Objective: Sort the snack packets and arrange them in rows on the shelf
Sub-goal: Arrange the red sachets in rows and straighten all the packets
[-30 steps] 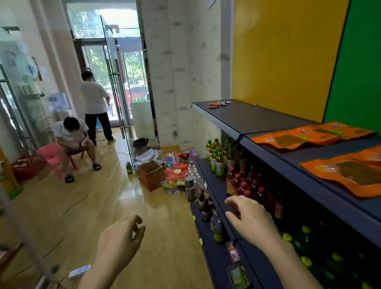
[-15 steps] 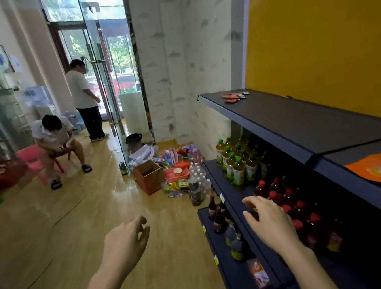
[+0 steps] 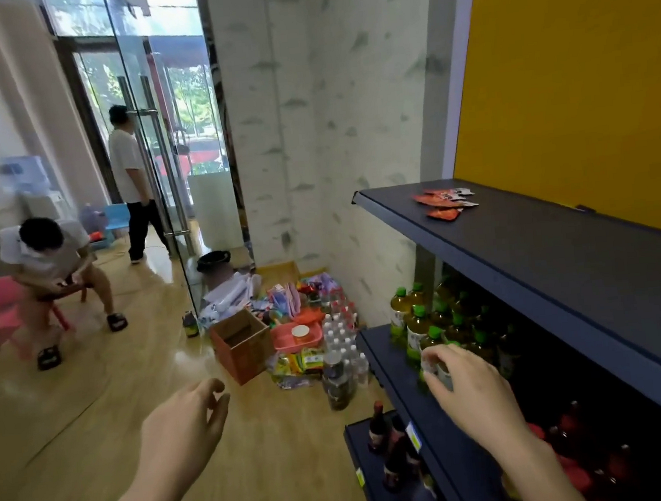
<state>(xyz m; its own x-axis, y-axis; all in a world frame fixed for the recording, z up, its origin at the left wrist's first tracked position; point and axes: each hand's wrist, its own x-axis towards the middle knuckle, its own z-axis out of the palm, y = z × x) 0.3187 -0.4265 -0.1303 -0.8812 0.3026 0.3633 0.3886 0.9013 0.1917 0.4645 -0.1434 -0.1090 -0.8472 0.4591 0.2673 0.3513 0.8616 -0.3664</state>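
While both hands hang empty at the bottom of the view, the prize sits up and ahead: a small cluster of red snack packets [image 3: 445, 202] lying flat at the far end of the top shelf [image 3: 561, 254], close to its left front corner and near the yellow back panel [image 3: 570, 81]. From the hands they lie forward, upward and to the right, well apart from both. The right hand [image 3: 475, 391] is the nearer one, no question; it hovers by the edge of the middle shelf [image 3: 395, 368] with fingers loosely curled, right in front of the green-capped bottles [image 3: 417, 326] (whether a fingertip touches one I cannot tell), gripping nothing that shows. The left hand [image 3: 184, 427] floats out over the wooden floor [image 3: 97, 430], fingers relaxed and half open, holding nothing, farther off. The packets fan out with their long sides running roughly along the shelf, left to right in this view, overlapping each other. So the coming reach, by my reading, belongs to the right hand, rising past the middle shelf and forward onto the top one. More packets seem to lie in the floor pile [image 3: 298, 357] beside the cardboard box [image 3: 241, 344], ahead of the left hand.
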